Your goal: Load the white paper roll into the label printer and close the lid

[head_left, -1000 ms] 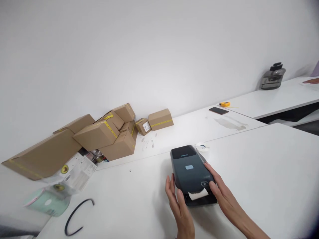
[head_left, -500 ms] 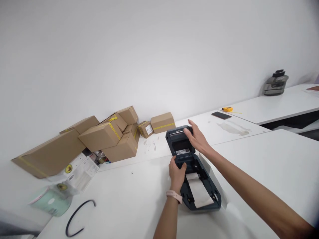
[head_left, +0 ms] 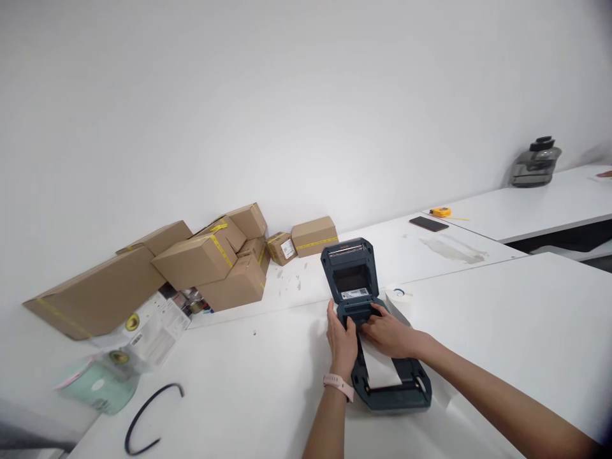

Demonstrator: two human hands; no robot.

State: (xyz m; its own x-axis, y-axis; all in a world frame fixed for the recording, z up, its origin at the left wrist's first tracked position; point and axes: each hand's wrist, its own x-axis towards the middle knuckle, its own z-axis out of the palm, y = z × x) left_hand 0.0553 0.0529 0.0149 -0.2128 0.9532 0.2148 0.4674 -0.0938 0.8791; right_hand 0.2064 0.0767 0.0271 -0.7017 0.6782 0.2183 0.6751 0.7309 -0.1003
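A dark blue-grey label printer [head_left: 401,400] stands on the white table with its lid [head_left: 352,271] tipped back. A strip of white label paper [head_left: 381,370] lies along the inside of its base. My left hand [head_left: 342,344] grips the printer's left edge, thumb over the rim, with a pink band on the wrist. Inside the base, near the hinge, my right hand [head_left: 389,333] reaches over the upper end of the paper with bent fingers. Its fingertips are partly hidden, and what they hold cannot be made out. Behind the printer's right side lies a white paper roll [head_left: 398,296].
Cardboard boxes [head_left: 194,261] are piled at the back left. A curved black strip [head_left: 143,414] and a mint-green container [head_left: 102,386] lie at the left. Further back are a phone [head_left: 429,224], a yellow tape measure [head_left: 440,211] and a dark jug [head_left: 536,164]. Another person's hand [head_left: 605,174] shows far right.
My right hand has left the raised lid and moved down into the printer's base. The lid stays up. My left hand remains at the left edge. The view has shifted slightly.
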